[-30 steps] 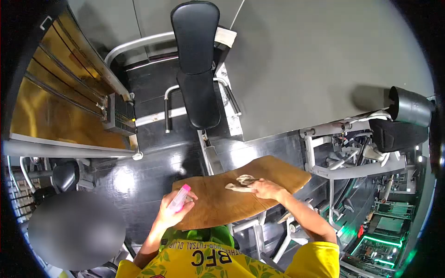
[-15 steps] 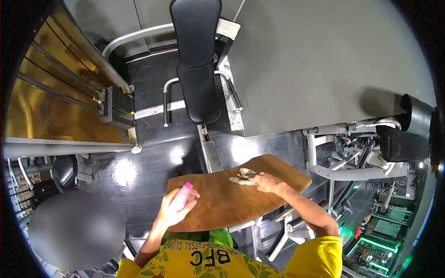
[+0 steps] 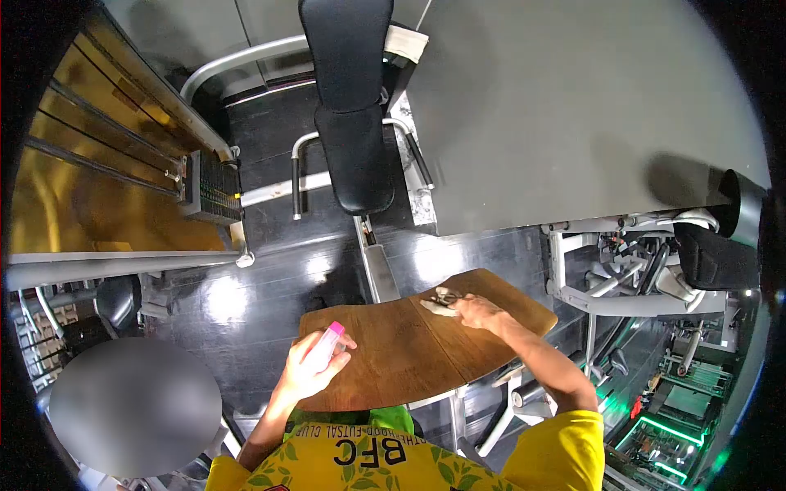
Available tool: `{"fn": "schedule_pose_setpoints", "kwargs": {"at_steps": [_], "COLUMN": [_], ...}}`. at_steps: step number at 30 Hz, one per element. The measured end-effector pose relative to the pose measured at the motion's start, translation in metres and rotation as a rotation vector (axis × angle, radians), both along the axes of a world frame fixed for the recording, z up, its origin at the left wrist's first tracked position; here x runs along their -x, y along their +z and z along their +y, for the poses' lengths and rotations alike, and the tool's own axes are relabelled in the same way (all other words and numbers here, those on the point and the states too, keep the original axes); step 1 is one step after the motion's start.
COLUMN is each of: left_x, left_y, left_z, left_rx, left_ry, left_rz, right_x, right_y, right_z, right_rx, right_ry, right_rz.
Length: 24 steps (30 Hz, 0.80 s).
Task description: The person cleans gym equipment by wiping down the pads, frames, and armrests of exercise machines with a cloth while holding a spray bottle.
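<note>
My left hand (image 3: 311, 367) is closed around a small clear bottle with a pink cap (image 3: 334, 329), held over the left end of a curved brown wooden board (image 3: 401, 352). Toward the board's far edge, right of its middle, my right hand (image 3: 479, 313) grips a crumpled whitish cloth (image 3: 442, 307) and presses it against the wood. Part of the cloth is hidden under my fingers. The board lies in front of my yellow shirt.
Ahead stands a gym machine with a black padded seat (image 3: 354, 159) and grey handles. A weight stack (image 3: 211, 190) is at the left. More gym equipment (image 3: 639, 303) stands to the right. A folded cloth (image 3: 406, 43) hangs beside the backrest.
My right hand and the cloth have shifted slightly right and away from me over the board. The left hand keeps its hold on the bottle, and the whole view has moved a little.
</note>
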<state>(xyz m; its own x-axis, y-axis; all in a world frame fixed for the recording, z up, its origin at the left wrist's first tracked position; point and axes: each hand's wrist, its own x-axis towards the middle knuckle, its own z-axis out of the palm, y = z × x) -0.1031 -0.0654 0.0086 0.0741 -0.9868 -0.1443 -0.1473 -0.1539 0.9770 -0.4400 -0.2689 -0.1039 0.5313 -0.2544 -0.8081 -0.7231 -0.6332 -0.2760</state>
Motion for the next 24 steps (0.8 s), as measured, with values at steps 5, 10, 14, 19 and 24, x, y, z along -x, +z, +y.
{"fn": "schedule_pose_setpoints", "kwargs": {"at_steps": [5,10,14,19,24], "left_x": [0.005,-0.001,0.001,0.001,-0.008], "left_y": [0.005,0.006,0.009,0.006,0.023], "left_z": [-0.003,0.0,-0.008,-0.015,-0.017], "left_rx": [0.009,0.083,0.122,0.151,0.132], "left_ry": [0.022,-0.005,0.055,0.067,0.102], "left_rz": [0.064,-0.046,-0.017,-0.001,-0.139], "right_x": [0.089,0.067,0.011,0.115,0.135], "right_y": [-0.054,-0.065,-0.025,-0.161,-0.168], "right_z": [-0.047,-0.042,-0.015,-0.041,-0.056], "right_rx": [0.295,0.297,0.099,0.191,1.684], "right_ry": [0.059,-0.007,-0.049,-0.034,0.765], "right_rz": [0.258,0.308,0.187,0.174,-0.162]}}
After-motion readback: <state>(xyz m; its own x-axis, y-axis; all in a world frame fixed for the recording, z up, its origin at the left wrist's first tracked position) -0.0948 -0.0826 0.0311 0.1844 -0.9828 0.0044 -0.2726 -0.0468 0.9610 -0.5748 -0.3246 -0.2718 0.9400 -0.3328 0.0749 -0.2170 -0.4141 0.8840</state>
